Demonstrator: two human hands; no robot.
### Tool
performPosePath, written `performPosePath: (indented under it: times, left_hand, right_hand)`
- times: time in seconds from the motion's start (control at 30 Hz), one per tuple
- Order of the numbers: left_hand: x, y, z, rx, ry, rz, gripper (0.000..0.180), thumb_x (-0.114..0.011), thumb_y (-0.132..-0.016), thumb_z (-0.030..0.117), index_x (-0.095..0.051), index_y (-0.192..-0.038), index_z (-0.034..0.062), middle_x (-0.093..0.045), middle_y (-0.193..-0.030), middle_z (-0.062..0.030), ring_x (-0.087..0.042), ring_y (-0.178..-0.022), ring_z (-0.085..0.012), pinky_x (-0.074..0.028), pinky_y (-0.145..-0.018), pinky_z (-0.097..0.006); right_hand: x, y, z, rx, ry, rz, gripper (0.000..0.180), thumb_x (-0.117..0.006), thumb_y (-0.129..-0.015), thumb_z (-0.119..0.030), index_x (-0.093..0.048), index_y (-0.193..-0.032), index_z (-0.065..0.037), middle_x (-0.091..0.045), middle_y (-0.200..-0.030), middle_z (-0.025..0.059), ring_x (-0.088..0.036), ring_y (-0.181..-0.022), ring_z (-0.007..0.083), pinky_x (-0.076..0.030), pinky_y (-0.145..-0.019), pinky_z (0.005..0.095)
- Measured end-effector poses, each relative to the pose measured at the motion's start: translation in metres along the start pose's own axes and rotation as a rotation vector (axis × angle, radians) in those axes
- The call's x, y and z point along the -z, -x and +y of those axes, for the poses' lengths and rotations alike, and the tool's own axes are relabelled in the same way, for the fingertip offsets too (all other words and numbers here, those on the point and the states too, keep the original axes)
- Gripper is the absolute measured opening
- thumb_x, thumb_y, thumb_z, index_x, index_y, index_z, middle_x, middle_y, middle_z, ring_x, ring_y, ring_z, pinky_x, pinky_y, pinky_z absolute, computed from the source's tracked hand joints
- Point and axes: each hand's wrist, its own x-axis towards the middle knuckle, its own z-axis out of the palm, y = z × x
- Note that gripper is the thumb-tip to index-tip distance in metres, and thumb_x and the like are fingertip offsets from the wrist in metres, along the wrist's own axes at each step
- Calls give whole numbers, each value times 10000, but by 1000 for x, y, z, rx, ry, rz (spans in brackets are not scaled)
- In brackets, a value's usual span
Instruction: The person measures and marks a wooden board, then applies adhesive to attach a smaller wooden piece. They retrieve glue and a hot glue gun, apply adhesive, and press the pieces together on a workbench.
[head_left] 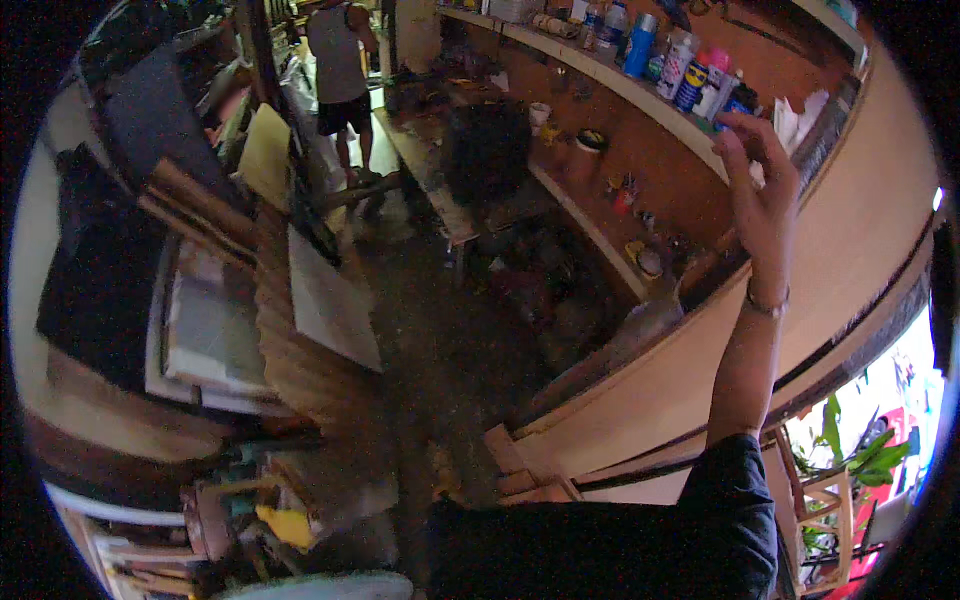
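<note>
My right hand (pixel 765 190) is raised at the upper right, in front of a long curved wall shelf (pixel 600 75). Its fingers are bent and apart, with the fingertips nearest the shelf's edge. A small pale patch shows between them; whether it is a thing or background I cannot make out. Just left of the fingers stand several bottles and cans: a blue-and-yellow spray can (pixel 690 88), a white can (pixel 676 65), a pink-capped can (pixel 714 75) and a blue bottle (pixel 640 45). Crumpled white paper (pixel 795 120) lies right of the hand. My left hand is out of sight.
A lower shelf (pixel 590 225) holds a cup (pixel 540 115), a tape roll (pixel 591 139) and small items. A cluttered workbench (pixel 430 170) stands beyond. Boards and panels (pixel 325 300) lean at left. Another person (pixel 342 75) stands at the back. Plants (pixel 870 460) show at lower right.
</note>
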Motion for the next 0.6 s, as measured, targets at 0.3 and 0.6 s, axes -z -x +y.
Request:
performPosePath:
  times: [0.3,0.6]
  left_hand:
    - [226,-264,377,-568,130,181,489,-480,-1022,423,-760,-967,25,-719,-841,-108,-624,-614,-245,-511,-642,-432]
    - [224,-397,505,-372,269,42,534,-496,-1012,500,-734,-1040,23,-715,-878,-116,-638,-724,-215,-514,-692,-396]
  right_hand:
    - [-93,-167,251,-135,733,-18,323,-646,-964,-309,-626,-1142,-40,-716,-972,202,-710,-885,349,-556,-757,435]
    - [-177,-349,498,405,1064,58,446,-698,-897,-307,-590,-1213,-11,-724,-996,211,-702,-923,405,-565,-793,484]
